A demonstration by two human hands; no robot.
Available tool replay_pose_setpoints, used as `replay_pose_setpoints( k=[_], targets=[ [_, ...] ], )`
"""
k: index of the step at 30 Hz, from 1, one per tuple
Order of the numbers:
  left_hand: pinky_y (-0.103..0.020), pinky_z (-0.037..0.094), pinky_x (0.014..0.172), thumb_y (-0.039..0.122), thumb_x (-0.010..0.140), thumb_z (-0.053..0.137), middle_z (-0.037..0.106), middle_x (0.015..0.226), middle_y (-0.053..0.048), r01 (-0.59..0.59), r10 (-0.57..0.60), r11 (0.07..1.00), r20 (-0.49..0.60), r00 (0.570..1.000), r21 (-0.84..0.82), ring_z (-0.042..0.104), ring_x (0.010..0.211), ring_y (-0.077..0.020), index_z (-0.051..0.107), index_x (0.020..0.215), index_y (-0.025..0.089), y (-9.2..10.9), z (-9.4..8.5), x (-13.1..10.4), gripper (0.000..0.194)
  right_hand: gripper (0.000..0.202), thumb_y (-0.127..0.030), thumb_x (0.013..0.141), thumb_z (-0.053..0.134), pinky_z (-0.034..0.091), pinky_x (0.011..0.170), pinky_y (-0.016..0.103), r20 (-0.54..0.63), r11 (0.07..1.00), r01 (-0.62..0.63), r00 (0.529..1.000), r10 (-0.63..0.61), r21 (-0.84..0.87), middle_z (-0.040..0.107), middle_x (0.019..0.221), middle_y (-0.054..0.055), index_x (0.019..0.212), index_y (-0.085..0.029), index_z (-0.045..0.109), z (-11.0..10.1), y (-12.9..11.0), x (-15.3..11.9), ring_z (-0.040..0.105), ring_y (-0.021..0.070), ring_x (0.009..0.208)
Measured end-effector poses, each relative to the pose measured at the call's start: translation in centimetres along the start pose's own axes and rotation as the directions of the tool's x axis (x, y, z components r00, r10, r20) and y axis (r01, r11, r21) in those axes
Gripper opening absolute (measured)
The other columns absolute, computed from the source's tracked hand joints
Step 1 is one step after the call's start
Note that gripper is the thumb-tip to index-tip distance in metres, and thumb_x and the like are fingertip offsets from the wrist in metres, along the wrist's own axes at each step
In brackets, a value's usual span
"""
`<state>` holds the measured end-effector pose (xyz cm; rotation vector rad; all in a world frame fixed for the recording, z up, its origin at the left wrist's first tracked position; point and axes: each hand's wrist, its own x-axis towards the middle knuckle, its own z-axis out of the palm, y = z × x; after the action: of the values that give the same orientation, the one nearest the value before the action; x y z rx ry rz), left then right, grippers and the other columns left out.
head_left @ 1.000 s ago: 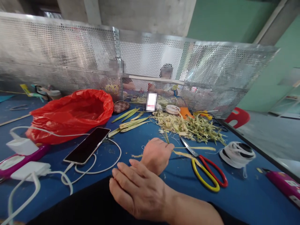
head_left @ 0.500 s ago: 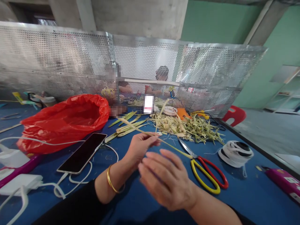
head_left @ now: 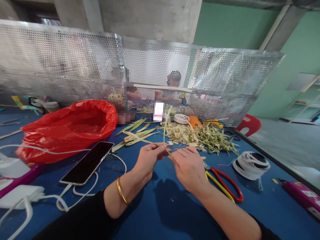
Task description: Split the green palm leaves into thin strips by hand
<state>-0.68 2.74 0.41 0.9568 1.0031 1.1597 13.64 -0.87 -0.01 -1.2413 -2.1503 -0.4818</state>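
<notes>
Hands [head_left: 150, 156] [head_left: 188, 166] pinch leaf strip [head_left: 140, 139]; no legible writing.

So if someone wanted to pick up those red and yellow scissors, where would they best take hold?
Probably by the handle loops. The scissors lie flat on the blue table, loops toward the person, blade end hidden under the right hand. Coming from the near right side, over bare table, the fingers could slip into the red loop without reaching across the pointed end.

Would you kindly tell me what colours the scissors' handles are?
The scissors have one red handle loop and one yellow one, shown in the head view beside the right hand.
</notes>
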Motion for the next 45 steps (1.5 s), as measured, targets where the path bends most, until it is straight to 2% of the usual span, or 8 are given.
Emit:
replay_pose_setpoints(
  k=[5, 10, 16, 19, 22, 28, 35, 45],
  targets=[
    [-0.022, 0.046, 0.064, 0.025, 0.072, 0.068, 0.073, 0.085, -0.01, 0.089, -0.088, 0.995, 0.011, 0.996, -0.052, 0.066, 0.073, -0.0141, 0.069, 0.09, 0.013, 0.7, -0.1, -0.2, 0.022, 0.021, -0.019, 0.092, 0.041, 0.033, 0.071, 0.03, -0.022, 0.996, -0.069, 0.997, 0.07, 0.052, 0.062, 0.071, 0.003, 0.078, -0.017, 0.057, 0.3, 0.6, 0.2, 0.054, 0.0151, 0.066],
    [-0.027, 0.049, 0.072, 0.022, 0.075, 0.064, 0.073, 0.092, -0.011, 0.046, -0.034, 0.996, 0.158, 0.987, -0.074, 0.068, 0.083, -0.0197, 0.063, 0.107, 0.016, 1.8, 0.3, -0.8, 0.033, 0.021, -0.01, 0.087, 0.044, 0.036, 0.085, 0.034, -0.258, 0.997, -0.082, 0.963, 0.078, -0.002, 0.065, 0.08, 0.005, 0.09, -0.019, 0.063, -0.4, 2.1, 0.7, 0.058, 0.017, 0.076],
    [-0.018, 0.046, 0.054, 0.014, 0.076, 0.061, 0.069, 0.071, -0.003, 0.093, -0.083, 0.982, 0.067, 0.994, -0.163, 0.062, 0.058, -0.0086, 0.066, 0.096, 0.014, 1.8, -0.8, 0.4, 0.02, 0.023, -0.006, 0.085, 0.047, 0.034, 0.094, 0.037, -0.414, 1.0, -0.025, 0.91, 0.018, -0.011, 0.065, 0.083, 0.002, 0.086, -0.022, 0.064, -1.8, 3.5, 1.3, 0.059, 0.0145, 0.081],
    [-0.015, 0.035, 0.04, 0.023, 0.079, 0.06, 0.06, 0.055, 0.003, 0.224, -0.202, 0.95, 0.117, 0.972, -0.218, 0.052, 0.042, -0.0048, 0.066, 0.087, 0.014, 2.0, -1.3, 0.8, 0.014, 0.024, -0.005, 0.085, 0.048, 0.034, 0.095, 0.036, -0.402, 0.998, 0.054, 0.914, -0.062, -0.031, 0.064, 0.083, 0.001, 0.087, -0.024, 0.063, -1.9, 3.8, 1.3, 0.059, 0.0133, 0.085],
    [-0.017, 0.033, 0.039, 0.038, 0.078, 0.06, 0.059, 0.052, 0.001, 0.323, -0.277, 0.934, 0.257, 0.926, -0.154, 0.052, 0.041, -0.0069, 0.067, 0.083, 0.013, 2.5, -1.3, 0.5, 0.027, 0.023, -0.007, 0.085, 0.049, 0.032, 0.097, 0.036, -0.349, 0.991, 0.107, 0.928, -0.13, -0.085, 0.064, 0.085, 0.0, 0.088, -0.025, 0.063, -1.6, 4.0, 1.3, 0.059, 0.0131, 0.087],
    [-0.021, 0.042, 0.052, 0.038, 0.069, 0.069, 0.07, 0.074, -0.006, 0.144, -0.18, 0.982, 0.387, 0.904, 0.119, 0.063, 0.063, -0.0128, 0.07, 0.092, 0.013, 2.6, -1.2, -0.2, 0.034, 0.019, -0.011, 0.087, 0.05, 0.031, 0.099, 0.036, -0.302, 0.973, 0.152, 0.932, -0.2, -0.176, 0.065, 0.087, 0.001, 0.091, -0.024, 0.064, -1.5, 4.8, 1.3, 0.056, 0.0141, 0.091],
    [-0.021, 0.039, 0.05, 0.031, 0.069, 0.069, 0.071, 0.093, -0.011, -0.001, -0.066, 0.975, 0.295, 0.953, 0.221, 0.063, 0.062, -0.0126, 0.069, 0.091, 0.017, 1.5, -0.4, -0.6, 0.026, 0.02, -0.013, 0.089, 0.046, 0.029, 0.1, 0.037, -0.166, 0.964, 0.177, 0.963, -0.21, -0.198, 0.064, 0.081, 0.001, 0.091, -0.022, 0.064, -1.3, 4.7, 1.2, 0.055, 0.0139, 0.083],
    [-0.018, 0.031, 0.039, 0.024, 0.07, 0.065, 0.071, 0.078, -0.011, 0.061, -0.078, 0.984, 0.094, 0.993, 0.169, 0.051, 0.045, -0.0059, 0.069, 0.072, 0.012, 1.3, -0.2, -0.3, 0.013, 0.024, -0.009, 0.088, 0.044, 0.028, 0.102, 0.039, -0.112, 0.975, 0.182, 0.974, -0.197, -0.131, 0.066, 0.078, 0.001, 0.081, -0.02, 0.064, -1.0, 3.7, 0.8, 0.057, 0.0142, 0.082]
  ],
)
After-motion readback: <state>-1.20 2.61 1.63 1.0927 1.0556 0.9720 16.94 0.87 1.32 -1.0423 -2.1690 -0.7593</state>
